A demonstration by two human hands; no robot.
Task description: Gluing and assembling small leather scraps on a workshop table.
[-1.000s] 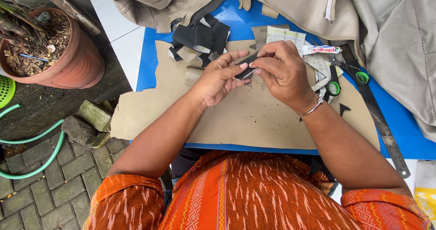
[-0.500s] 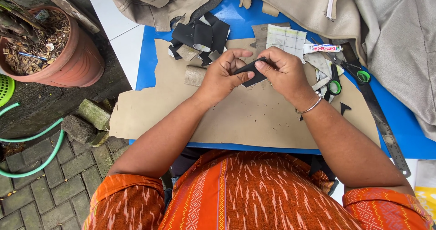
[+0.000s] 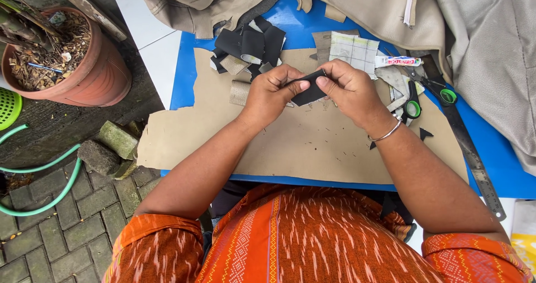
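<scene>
I have a small black piece of material (image 3: 309, 92) pinched between both my hands, held just above the tan sheet (image 3: 290, 143) that covers the middle of the blue table (image 3: 184, 70). My left hand (image 3: 273, 93) is curled nearly closed, thumb and forefinger clamped on the piece's left edge. My right hand (image 3: 349, 87) is likewise closed on its right edge, thumb tip meeting my left thumb tip over the black surface. A silver bangle (image 3: 386, 132) sits on my right wrist.

Beyond the tan sheet's far edge lies a heap of black scraps (image 3: 251, 43), and to their right a checked paper pattern (image 3: 353, 49). At the sheet's right end rest green-handled scissors (image 3: 425, 90), with a small glue tube (image 3: 397, 61) just beyond them and a metal ruler (image 3: 472, 154) running along the table's right side. Grey-beige fabric (image 3: 480, 43) is piled past the sheet's far and right edges. Off the sheet's left end, down on the paved floor, stand a terracotta pot (image 3: 84, 76), two mossy bricks (image 3: 109, 149) and a green hose (image 3: 50, 188).
</scene>
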